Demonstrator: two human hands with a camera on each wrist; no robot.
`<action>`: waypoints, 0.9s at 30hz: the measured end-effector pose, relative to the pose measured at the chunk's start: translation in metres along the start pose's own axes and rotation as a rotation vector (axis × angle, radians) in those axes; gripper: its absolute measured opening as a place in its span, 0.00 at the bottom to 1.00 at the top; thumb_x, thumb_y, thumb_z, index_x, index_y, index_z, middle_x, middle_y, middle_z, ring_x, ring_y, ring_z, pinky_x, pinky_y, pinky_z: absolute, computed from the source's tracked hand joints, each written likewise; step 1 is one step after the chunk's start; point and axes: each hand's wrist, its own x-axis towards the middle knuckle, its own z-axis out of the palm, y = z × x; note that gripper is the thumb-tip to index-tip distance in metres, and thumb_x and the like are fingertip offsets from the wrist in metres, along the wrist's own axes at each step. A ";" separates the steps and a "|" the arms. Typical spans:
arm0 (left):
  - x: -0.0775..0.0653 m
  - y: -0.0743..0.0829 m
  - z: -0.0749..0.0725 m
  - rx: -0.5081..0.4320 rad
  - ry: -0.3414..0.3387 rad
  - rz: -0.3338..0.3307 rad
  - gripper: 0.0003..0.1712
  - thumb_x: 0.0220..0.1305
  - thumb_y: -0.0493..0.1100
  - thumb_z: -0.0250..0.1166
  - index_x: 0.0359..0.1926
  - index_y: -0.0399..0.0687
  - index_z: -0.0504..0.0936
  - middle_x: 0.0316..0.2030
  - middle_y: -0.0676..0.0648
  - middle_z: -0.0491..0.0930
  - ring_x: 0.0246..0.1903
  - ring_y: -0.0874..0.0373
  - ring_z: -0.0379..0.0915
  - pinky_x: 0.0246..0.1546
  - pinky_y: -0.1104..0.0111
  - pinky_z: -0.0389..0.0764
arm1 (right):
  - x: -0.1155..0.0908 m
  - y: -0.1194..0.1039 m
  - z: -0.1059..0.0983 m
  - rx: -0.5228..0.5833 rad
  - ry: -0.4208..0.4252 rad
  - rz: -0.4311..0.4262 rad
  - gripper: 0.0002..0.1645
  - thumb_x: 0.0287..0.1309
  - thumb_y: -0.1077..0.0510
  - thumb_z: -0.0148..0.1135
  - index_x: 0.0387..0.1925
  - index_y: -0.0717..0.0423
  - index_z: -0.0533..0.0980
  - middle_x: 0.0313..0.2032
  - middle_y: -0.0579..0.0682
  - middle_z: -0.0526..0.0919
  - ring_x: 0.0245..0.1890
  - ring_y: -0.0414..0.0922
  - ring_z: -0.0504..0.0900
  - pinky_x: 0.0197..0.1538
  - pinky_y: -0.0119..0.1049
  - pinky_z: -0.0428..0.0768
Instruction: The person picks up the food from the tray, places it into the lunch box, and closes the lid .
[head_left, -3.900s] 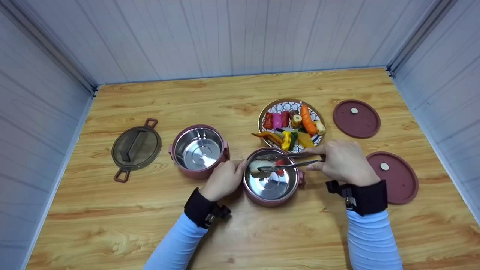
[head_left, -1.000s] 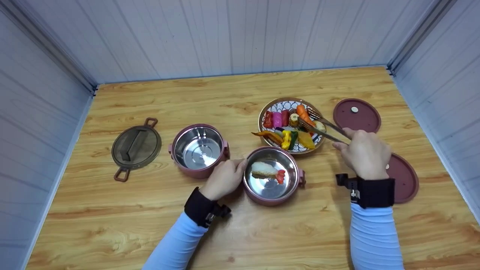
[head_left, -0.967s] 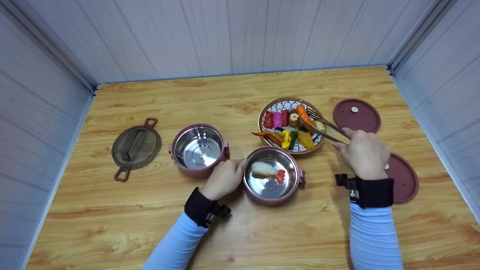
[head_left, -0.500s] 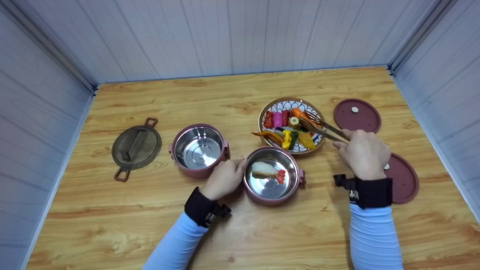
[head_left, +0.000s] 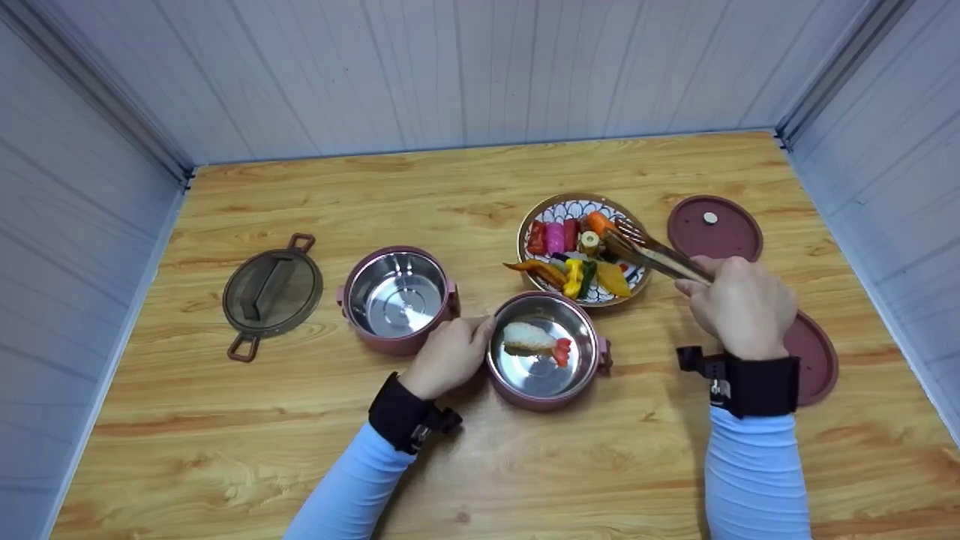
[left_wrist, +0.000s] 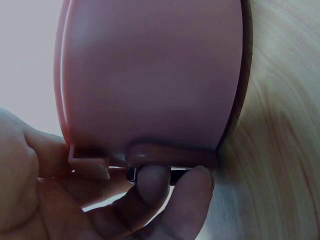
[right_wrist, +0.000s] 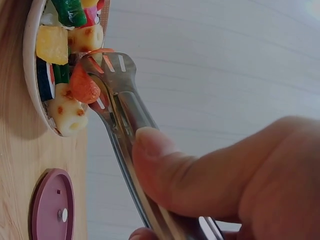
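In the head view, my left hand [head_left: 448, 358] grips the side of a pink lunch pot [head_left: 541, 403]. Its fingertips [left_wrist: 155, 182] curl at the side latch [left_wrist: 172, 155] in the left wrist view. A shrimp sushi [head_left: 529, 339], white with a red tail, lies in the pot's steel bowl. My right hand [head_left: 741, 306] holds metal tongs [head_left: 660, 259], thumb along one arm. The tongs' slotted ends close around an orange carrot [right_wrist: 84, 86] at the right of the food plate [head_left: 525, 259]. Part of the carrot is hidden behind the tongs.
More food on the plate includes a pink roll [head_left: 554, 238], a corn piece [head_left: 589, 241] and yellow pepper [head_left: 574, 277]. A second pot [head_left: 397, 345] stands left, beside a dark lid [head_left: 300, 289] with handles. Two maroon lids [head_left: 712, 240] lie right, one partly behind my right arm.
Tongs and right hand have gone from the near pot up to the plate, leaving the shrimp sushi in the pot. They have narrowed around the carrot, which has shifted slightly. My left hand stays put.
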 end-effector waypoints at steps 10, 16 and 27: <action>0.001 -0.001 0.000 0.003 -0.012 -0.005 0.22 0.78 0.53 0.47 0.38 0.49 0.85 0.24 0.47 0.75 0.31 0.53 0.76 0.40 0.56 0.77 | 0.000 0.007 -0.003 0.058 0.012 0.004 0.29 0.62 0.38 0.64 0.59 0.47 0.80 0.44 0.69 0.83 0.27 0.58 0.77 0.24 0.47 0.67; 0.000 -0.001 -0.001 0.007 -0.015 -0.013 0.22 0.78 0.53 0.47 0.38 0.49 0.85 0.25 0.47 0.77 0.32 0.53 0.77 0.41 0.55 0.77 | 0.000 0.008 -0.007 0.066 -0.033 0.011 0.33 0.61 0.32 0.61 0.62 0.42 0.78 0.49 0.69 0.81 0.33 0.61 0.78 0.24 0.48 0.67; 0.000 0.001 -0.002 0.001 -0.017 0.005 0.22 0.78 0.52 0.47 0.37 0.48 0.85 0.28 0.46 0.78 0.34 0.53 0.77 0.41 0.55 0.77 | -0.014 0.002 -0.015 0.135 0.074 -0.122 0.29 0.58 0.35 0.66 0.56 0.43 0.83 0.36 0.63 0.85 0.23 0.55 0.75 0.21 0.44 0.64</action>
